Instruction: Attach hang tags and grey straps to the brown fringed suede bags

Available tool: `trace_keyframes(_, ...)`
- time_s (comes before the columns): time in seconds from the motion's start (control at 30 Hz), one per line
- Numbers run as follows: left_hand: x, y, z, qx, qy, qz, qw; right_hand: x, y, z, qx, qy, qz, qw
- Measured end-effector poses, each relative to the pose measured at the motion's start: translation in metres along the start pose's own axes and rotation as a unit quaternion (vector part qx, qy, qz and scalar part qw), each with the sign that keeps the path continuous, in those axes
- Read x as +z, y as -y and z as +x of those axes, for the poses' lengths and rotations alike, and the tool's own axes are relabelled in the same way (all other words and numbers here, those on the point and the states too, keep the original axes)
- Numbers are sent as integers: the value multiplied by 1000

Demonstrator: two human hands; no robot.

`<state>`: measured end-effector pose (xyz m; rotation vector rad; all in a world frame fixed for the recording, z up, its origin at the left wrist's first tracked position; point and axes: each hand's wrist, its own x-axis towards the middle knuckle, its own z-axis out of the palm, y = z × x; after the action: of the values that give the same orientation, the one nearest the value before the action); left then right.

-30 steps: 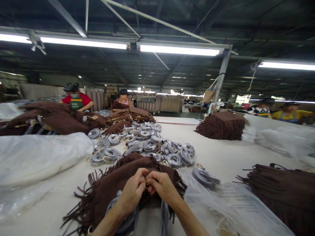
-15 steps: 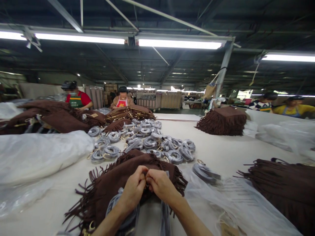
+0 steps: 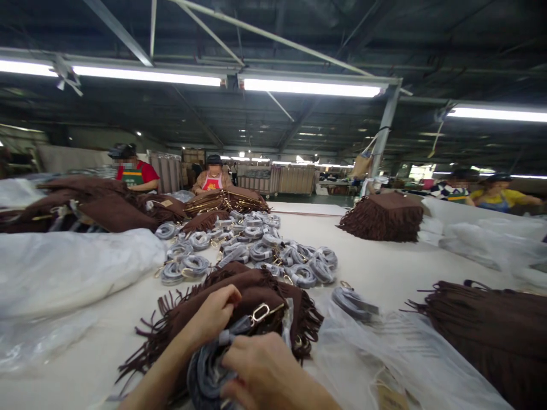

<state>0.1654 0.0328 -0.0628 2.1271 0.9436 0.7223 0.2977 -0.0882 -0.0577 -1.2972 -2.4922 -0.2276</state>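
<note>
at the lower centre of the frame the left hand clamps the brown fringed bag on the white surface, while the right hand grips the grey strap with its gold clasp.

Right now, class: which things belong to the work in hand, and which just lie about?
In hand: left hand, right hand, brown fringed bag, grey wrapped strap, gold clasp.
Lying about: heap of strap coils, plastic sheets, fringed bag at right.

Bare left hand, bare right hand, 2 forearms, seemingly bare throughout
</note>
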Motion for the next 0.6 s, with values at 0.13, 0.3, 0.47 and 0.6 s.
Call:
trace_keyframes(0.13, -15, 4, -21, 70, 59, 176, 980, 49, 22, -7, -19, 85, -102, 991)
trace_keyframes(0.3, -28, 7, -45, 33, 89, 156, 983, 41, 10, -15, -29, 65, -35, 997)
trace_keyframes(0.47, -22, 9, -69, 45, 96, 192, 976, -20, -17, -64, 27, 21, 189, 981)
trace_keyframes(0.6, -6, 12, -80, 36, 88, 288, 953, -32, -30, -102, 31, 65, 224, 972)
